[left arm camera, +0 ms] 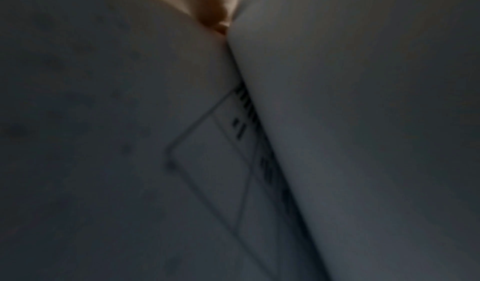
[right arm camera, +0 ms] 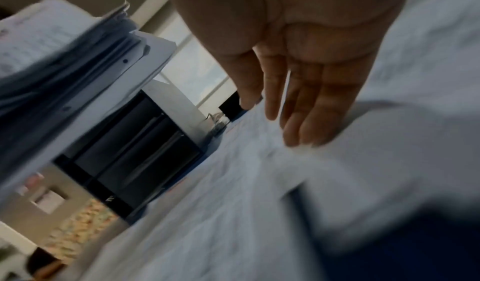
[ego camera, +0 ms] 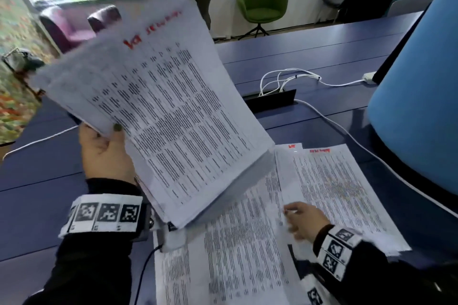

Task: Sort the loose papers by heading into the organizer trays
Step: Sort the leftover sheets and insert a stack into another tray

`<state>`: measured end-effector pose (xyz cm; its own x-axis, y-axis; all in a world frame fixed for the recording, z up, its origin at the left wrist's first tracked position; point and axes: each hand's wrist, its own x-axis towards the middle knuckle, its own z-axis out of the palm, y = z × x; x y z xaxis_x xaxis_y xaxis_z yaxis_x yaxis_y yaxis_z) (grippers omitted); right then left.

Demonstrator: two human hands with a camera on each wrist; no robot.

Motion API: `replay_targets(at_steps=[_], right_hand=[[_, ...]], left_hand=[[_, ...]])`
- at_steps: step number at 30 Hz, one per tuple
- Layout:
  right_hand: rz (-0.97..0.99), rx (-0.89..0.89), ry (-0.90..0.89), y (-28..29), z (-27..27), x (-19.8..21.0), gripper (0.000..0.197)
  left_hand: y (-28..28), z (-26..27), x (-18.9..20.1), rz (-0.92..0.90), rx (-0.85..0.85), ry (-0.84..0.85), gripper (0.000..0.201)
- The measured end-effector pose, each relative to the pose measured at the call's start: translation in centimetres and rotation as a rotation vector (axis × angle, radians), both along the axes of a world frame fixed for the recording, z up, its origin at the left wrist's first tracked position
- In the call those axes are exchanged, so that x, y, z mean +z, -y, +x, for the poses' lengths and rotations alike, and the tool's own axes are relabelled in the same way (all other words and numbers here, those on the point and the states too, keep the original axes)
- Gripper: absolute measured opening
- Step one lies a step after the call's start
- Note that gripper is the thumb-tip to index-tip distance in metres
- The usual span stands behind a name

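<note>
My left hand [ego camera: 106,148] grips a thick stack of printed papers [ego camera: 161,106] by its lower left edge and holds it tilted up above the table; red headings mark the top sheets. The left wrist view is dark, filled by the stack's sheets [left arm camera: 363,141]. Loose printed sheets lie flat on the blue table [ego camera: 322,62]: one with a red heading at the right [ego camera: 342,188], another lower middle [ego camera: 235,255]. My right hand [ego camera: 302,220] rests on them, its straight fingers [right arm camera: 306,111] touching paper. The black organizer trays [right arm camera: 135,141] show only in the right wrist view, beyond the stack [right arm camera: 64,59].
A large light-blue rounded object [ego camera: 421,82] stands at the table's right side. White cables [ego camera: 287,79] run into a black cable box [ego camera: 270,101] mid-table. A green chair [ego camera: 260,2] and purple armchair [ego camera: 71,25] stand beyond the far edge.
</note>
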<state>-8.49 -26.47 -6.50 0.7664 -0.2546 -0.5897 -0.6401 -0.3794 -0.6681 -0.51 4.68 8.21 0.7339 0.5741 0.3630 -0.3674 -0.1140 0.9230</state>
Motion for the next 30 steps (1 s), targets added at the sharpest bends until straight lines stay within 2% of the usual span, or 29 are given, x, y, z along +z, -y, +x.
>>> replay_targets(at_steps=[2,4,7,10,13,17,22,25,27,30], right_hand=[[-0.202,-0.001,0.046,2.5,0.7,0.8,0.018],[-0.403,-0.061,0.065,5.7,1.4,1.5,0.03],[-0.586,-0.123,-0.075,10.2,1.5,1.5,0.057],[-0.657,-0.116,-0.23,12.8,0.7,0.8,0.078],[-0.691,-0.127,-0.274,13.9,-0.1,0.0,0.086],[-0.61,-0.181,-0.279,14.6,-0.3,-0.7,0.104],[-0.49,-0.258,-0.11,14.5,-0.6,-1.2,0.077],[-0.475,-0.299,-0.006,14.8,-1.0,-1.6,0.051],[-0.489,-0.284,0.015,15.1,-1.3,-1.7,0.038],[-0.509,-0.283,-0.001,15.3,-1.3,-1.5,0.032]], left_hand=[[0.6,-0.4,-1.9,-0.015,-0.112,-0.142,0.03],[0.6,-0.7,-4.5,-0.059,-0.219,-0.285,0.031],[1.6,-1.8,-7.8,-0.092,-0.352,-0.491,0.03],[2.3,-3.2,-11.8,-0.079,-0.433,-0.72,0.028],[2.0,-4.3,-15.6,0.073,-0.479,-0.945,0.032],[1.8,-5.2,-16.9,0.176,-0.491,-1.033,0.041],[1.8,-5.4,-16.5,0.099,-0.519,-0.965,0.036],[1.2,-5.3,-17.2,0.067,-0.546,-0.951,0.043],[1.0,-5.4,-17.4,0.058,-0.558,-0.942,0.042],[0.9,-5.4,-17.4,0.058,-0.57,-0.925,0.041]])
